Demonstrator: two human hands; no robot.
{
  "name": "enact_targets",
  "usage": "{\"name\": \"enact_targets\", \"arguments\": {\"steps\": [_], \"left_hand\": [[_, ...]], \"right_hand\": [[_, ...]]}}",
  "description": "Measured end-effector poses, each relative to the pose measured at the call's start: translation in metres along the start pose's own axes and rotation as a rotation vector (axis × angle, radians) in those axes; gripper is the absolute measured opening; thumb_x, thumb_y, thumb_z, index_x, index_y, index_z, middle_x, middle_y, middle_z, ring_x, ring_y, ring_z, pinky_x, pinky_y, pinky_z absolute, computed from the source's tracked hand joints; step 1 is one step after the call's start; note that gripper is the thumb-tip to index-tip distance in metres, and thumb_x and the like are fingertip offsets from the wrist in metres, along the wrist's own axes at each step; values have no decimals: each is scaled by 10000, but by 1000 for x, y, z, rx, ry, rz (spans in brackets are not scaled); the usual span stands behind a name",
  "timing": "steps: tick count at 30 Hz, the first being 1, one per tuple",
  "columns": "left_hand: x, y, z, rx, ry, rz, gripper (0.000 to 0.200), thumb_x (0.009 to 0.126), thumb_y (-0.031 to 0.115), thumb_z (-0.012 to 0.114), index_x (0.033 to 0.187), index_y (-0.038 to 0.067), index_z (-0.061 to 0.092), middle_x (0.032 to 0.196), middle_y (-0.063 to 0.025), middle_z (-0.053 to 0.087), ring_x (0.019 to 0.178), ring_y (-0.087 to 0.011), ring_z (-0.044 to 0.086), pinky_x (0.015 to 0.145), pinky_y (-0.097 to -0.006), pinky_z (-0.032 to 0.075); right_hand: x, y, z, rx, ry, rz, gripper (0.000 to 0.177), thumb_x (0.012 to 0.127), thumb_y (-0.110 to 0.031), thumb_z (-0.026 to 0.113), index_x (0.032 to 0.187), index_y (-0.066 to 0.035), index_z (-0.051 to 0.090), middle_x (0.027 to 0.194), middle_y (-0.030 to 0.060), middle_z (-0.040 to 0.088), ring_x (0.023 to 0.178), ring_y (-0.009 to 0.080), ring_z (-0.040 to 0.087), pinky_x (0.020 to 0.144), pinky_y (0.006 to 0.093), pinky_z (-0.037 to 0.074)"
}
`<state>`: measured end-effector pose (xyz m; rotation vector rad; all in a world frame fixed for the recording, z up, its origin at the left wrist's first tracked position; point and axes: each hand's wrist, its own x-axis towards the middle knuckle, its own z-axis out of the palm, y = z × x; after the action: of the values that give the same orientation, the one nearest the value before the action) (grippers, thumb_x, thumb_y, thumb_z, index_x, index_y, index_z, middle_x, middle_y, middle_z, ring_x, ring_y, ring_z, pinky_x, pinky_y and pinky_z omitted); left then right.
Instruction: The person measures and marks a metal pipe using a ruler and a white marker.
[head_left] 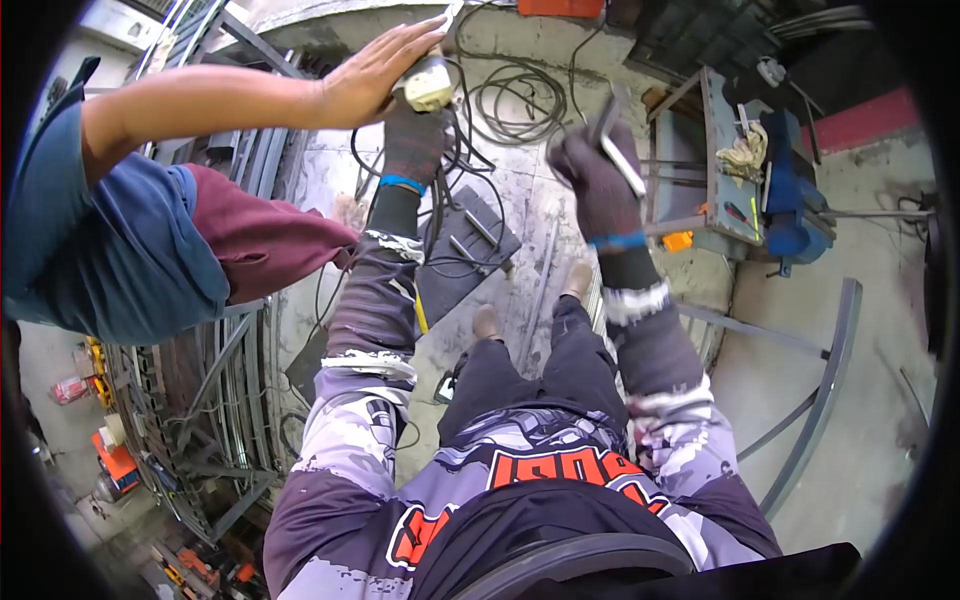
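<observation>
My left hand, in a dark glove with a blue wristband, is closed beneath a tool with a worn cream-coloured end. Dark cables hang around that hand; the tool's exact kind does not show. Another person's bare hand reaches in from the left and lies against the same tool. A thin pale tip sticks out beyond those fingers. On the right, my gloved right hand is closed around a bent grey metal piece, slightly blurred. My two hands are well apart.
A dark plate with short metal pieces lies on the floor near my feet. Coiled cable lies ahead. A bench with a blue vise stands right, above a metal frame. Long metal bars fill the left.
</observation>
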<state>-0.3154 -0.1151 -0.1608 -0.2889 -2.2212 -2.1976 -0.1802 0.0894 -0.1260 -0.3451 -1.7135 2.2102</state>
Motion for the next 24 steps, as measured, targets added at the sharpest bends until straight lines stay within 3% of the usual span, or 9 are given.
{"name": "enact_targets", "arguments": {"steps": [1,2,4,6,8,10,11,22,24], "left_hand": [[20,-51,-6,346,-7,261,96,853,38,676,936,-7,662,779,-31,656,594,-111,608,502,-261,497],[8,-27,10,77,-1,68,143,865,51,668,1001,6,676,799,-19,657,607,-98,602,508,-251,490],[7,-28,17,130,8,-141,276,867,138,673,1105,0,690,973,-94,720,859,-152,653,795,-321,519],[14,-26,30,58,49,-98,277,858,153,656,1089,8,705,960,-75,720,857,-153,651,776,-305,517],[27,-25,50,-69,83,-120,297,829,143,646,1081,-2,701,962,-117,719,869,-192,664,806,-345,527],[47,-38,64,83,62,-46,302,804,149,628,1052,-7,695,967,-184,708,873,-272,672,814,-392,528],[56,-45,72,131,87,52,206,852,173,712,978,17,663,819,-19,638,726,-102,540,634,-293,478],[97,86,126,247,140,181,212,808,207,719,878,15,663,712,-57,616,648,-143,566,628,-319,498],[110,99,134,207,158,292,202,802,207,708,841,15,658,664,-50,589,619,-139,551,595,-318,487]], "right_hand": [[44,12,4,-377,-82,-362,231,867,-59,666,1072,-17,568,906,51,573,768,168,606,761,338,564],[82,23,12,-750,-162,-729,219,881,-101,693,1050,-10,587,897,46,576,756,154,596,731,321,544],[112,11,69,-143,-233,-159,200,849,-112,682,1004,5,630,885,113,608,837,257,604,793,381,504],[156,65,76,-644,-359,-727,232,821,-131,711,1020,-25,657,1066,167,613,969,308,611,835,387,501],[175,93,61,-831,-346,-1018,120,841,-107,657,956,-76,671,955,173,654,905,379,623,772,461,509],[183,82,44,-995,-464,-901,160,840,-100,654,992,-70,694,1026,193,656,975,372,632,820,471,514],[187,75,40,-928,-436,-850,207,834,-89,652,1033,-69,705,1038,200,663,998,375,636,858,462,514],[251,-28,11,-567,-518,-916,355,860,-26,694,1204,-107,716,1081,139,733,1020,231,703,902,335,541],[265,-37,3,-457,-614,-709,414,879,-26,619,1289,31,639,1187,172,697,1210,241,611,1067,364,447]]}}
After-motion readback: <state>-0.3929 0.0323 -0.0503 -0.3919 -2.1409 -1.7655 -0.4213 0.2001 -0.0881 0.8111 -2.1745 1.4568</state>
